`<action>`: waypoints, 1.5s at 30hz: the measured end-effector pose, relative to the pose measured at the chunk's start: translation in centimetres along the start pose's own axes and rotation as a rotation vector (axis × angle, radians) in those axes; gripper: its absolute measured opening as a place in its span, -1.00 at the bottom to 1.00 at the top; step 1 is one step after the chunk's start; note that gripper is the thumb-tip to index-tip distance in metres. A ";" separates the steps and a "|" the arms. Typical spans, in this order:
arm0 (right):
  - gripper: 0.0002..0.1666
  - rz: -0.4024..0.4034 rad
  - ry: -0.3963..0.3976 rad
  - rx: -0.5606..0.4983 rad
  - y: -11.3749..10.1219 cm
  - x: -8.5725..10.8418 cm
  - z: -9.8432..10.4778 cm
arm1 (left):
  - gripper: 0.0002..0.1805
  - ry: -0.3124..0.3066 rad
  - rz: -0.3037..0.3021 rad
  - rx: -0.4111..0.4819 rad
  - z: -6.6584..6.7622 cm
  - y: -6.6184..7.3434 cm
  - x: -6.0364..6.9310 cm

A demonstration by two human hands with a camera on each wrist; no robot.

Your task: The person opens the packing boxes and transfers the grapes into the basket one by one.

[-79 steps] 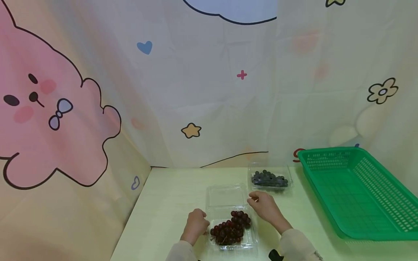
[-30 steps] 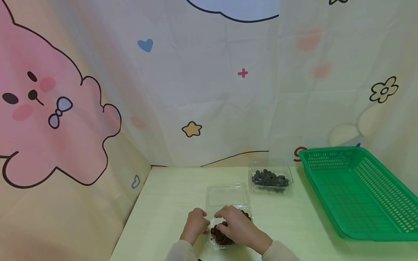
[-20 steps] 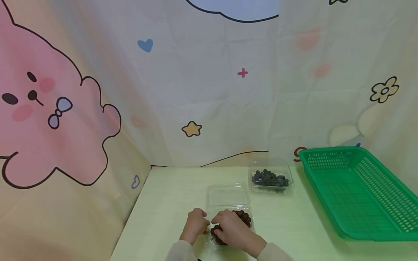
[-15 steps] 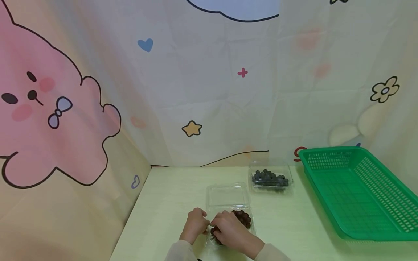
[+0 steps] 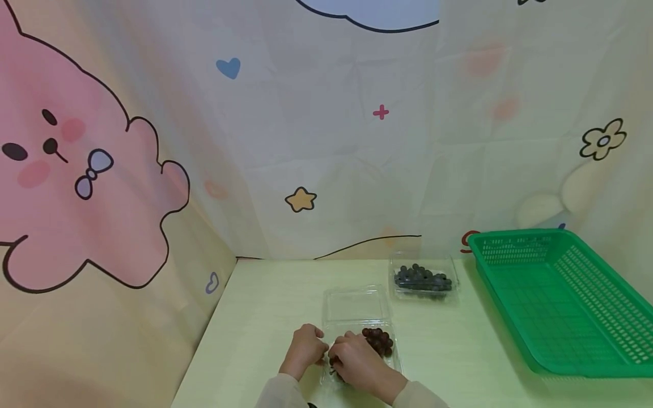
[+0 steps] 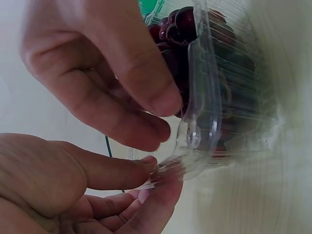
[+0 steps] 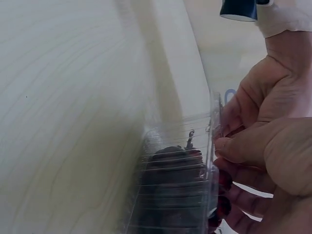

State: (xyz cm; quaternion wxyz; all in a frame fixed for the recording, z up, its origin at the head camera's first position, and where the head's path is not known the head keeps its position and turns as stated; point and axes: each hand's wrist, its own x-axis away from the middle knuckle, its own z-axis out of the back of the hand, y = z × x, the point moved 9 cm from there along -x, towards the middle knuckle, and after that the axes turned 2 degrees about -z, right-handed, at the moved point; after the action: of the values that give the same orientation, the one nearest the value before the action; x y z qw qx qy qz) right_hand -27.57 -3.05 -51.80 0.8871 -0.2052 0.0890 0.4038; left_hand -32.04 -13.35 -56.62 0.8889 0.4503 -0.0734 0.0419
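Note:
A bunch of dark red grapes (image 5: pixel 378 341) lies in a clear plastic clamshell box (image 5: pixel 356 306), whose lid is folded back on the table. At the box's left side my left hand (image 5: pixel 305 348) pinches the rim between thumb and fingers, seen closely in the left wrist view. Over the left part of the bunch, my right hand (image 5: pixel 359 360) has its fingers curled around grapes, covering many of them. In the right wrist view its thumb is close to the rim of the box (image 7: pixel 175 136), and a bit of stem shows through the wall.
Behind and to the right, another clear box (image 5: pixel 423 258) holds black grapes (image 5: pixel 422 279). A green plastic basket (image 5: pixel 556 317) stands on the right of the pale table (image 5: pixel 255 317). A printed cloth (image 5: pixel 331 141) hangs behind.
My right hand has moved from beside the open lid, leftward and down onto the red grapes, and shifted slightly further left over them. My left hand stays at the rim.

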 end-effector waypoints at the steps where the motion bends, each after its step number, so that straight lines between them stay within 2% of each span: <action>1: -0.83 -0.003 -0.002 -0.002 0.1 0.0 -0.1 | -0.70 0.000 0.002 0.002 0.0 -0.1 0.0; 8: -0.82 -0.055 -0.077 -0.022 0.8 -0.4 -1.6 | -0.70 -0.003 0.002 0.008 -0.1 -0.2 -0.1; 13: -0.82 -0.048 -0.101 -0.015 0.8 -0.6 -2.0 | -0.68 -0.004 -0.002 0.030 0.0 0.0 -0.1; 19: -0.78 -0.054 -0.115 0.040 1.0 -0.9 -2.6 | -0.67 -0.004 -0.007 0.035 0.1 0.1 -0.1; 25: -0.66 -0.065 -0.146 0.131 0.9 -1.0 -3.0 | -0.68 -0.009 -0.014 0.033 0.1 0.2 -0.1; 34: -0.62 -0.060 -0.138 0.205 0.9 -0.9 -3.8 | -0.69 -0.006 -0.017 0.032 0.2 0.2 0.1; 41: -0.77 -0.028 -0.089 0.198 1.0 -0.8 -3.9 | -0.73 -0.011 -0.001 0.061 0.0 -0.4 0.0; 45: -0.86 -0.006 -0.103 0.191 0.9 -0.8 -4.1 | -0.72 -0.016 0.002 0.075 0.0 -0.5 -0.1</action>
State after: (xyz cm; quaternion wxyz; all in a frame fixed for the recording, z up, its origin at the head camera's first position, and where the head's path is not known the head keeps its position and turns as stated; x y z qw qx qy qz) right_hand -28.71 -4.84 -55.51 0.9073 -0.0991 0.0806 0.4007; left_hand -32.01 -13.63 -57.08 0.8707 0.4837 -0.0792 0.0418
